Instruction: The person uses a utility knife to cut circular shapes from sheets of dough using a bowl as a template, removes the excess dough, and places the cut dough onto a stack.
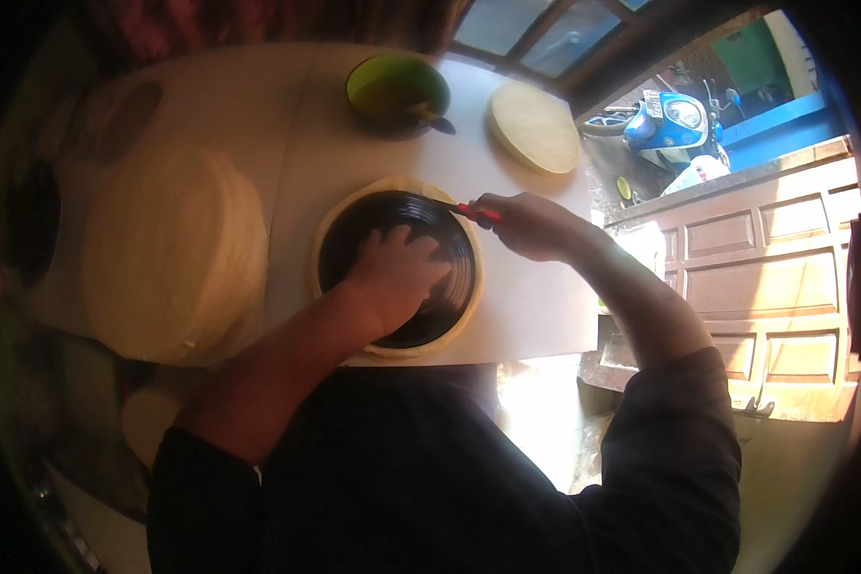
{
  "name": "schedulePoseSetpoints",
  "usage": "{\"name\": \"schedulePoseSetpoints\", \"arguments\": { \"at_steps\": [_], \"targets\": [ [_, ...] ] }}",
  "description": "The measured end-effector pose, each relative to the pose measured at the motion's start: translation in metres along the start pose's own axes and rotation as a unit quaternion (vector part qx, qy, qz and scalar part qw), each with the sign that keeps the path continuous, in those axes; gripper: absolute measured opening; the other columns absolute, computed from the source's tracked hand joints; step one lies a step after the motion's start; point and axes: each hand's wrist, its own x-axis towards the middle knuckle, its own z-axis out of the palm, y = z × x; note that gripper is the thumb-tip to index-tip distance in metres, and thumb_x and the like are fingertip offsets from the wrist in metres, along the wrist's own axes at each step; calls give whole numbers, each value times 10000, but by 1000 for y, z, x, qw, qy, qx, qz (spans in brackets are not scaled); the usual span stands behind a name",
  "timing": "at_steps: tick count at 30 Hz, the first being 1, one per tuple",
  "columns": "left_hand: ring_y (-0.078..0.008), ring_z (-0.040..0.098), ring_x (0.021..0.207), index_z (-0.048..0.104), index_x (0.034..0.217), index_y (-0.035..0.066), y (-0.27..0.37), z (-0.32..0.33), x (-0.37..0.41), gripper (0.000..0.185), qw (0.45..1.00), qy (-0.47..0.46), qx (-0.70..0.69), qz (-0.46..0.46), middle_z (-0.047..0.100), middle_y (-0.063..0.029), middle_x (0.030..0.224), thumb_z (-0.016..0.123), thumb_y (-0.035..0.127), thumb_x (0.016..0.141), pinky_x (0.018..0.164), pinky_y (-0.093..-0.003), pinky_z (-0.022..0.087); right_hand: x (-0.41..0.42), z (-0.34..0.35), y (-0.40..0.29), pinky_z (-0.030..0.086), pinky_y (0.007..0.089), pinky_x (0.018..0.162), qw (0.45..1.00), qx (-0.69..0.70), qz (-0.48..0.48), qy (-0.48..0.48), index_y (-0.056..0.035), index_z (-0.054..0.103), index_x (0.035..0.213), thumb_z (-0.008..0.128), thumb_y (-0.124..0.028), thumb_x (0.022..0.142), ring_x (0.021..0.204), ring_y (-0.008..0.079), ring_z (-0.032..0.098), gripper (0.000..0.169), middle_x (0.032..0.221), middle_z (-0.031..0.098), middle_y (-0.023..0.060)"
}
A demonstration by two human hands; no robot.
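Observation:
My left hand (400, 276) lies palm down with its fingers spread on a black round disc with concentric ridges (453, 287). Beneath the disc is a pale round sheet, seemingly dough (477, 301), whose rim shows all around it. In my right hand (527, 224) is the red handle of a knife (482, 214). Its dark blade runs along the disc's upper right edge, over the pale rim; whether it touches the sheet I cannot tell.
A tall stack of pale round sheets (172, 265) stands at the left of the white table (538, 287). Farther back are a green bowl (394, 82) with a utensil in it and a pale round piece (534, 129). A panelled wooden door (796, 265) and a blue scooter (667, 122) are to the right.

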Motion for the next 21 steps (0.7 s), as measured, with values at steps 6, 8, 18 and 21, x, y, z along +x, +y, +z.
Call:
{"name": "schedulePoseSetpoints", "arguments": {
  "at_steps": [6, 8, 18, 21],
  "targets": [
    [-343, 501, 1277, 647, 1296, 161, -5, -18, 15, 565, 998, -53, 8, -44, 539, -146, 1408, 825, 325, 784, 1022, -493, 437, -14, 24, 7, 528, 451, 798, 998, 46, 46, 18, -174, 588, 1339, 462, -58, 944, 908, 344, 693, 431, 1019, 707, 178],
    [-358, 477, 1304, 612, 1344, 164, -8, -21, 23, 674, 995, -82, 19, -54, 506, -161, 1438, 857, 350, 745, 1048, -511, 423, -19, 32, 11, 533, 433, 755, 998, 46, 34, 31, -171, 577, 1329, 457, -58, 937, 860, 316, 692, 425, 977, 700, 166],
    [-479, 232, 1492, 389, 1517, 159, -6, -43, 46, 1004, 970, -202, -18, -135, 295, -202, 1604, 918, 360, 688, 1178, -595, 305, -50, 28, -19, 536, 403, 533, 967, 167, 172, -89, -100, 451, 1281, 444, -5, 933, 637, 269, 659, 360, 806, 631, 162],
    [-490, 246, 1482, 378, 1524, 158, -11, -41, 47, 1038, 971, -193, -51, -133, 296, -196, 1606, 932, 341, 667, 1174, -574, 333, -55, 30, -20, 495, 352, 483, 963, 179, 173, -99, -121, 429, 1282, 429, -37, 942, 570, 202, 619, 350, 746, 614, 122]
  ]
}}
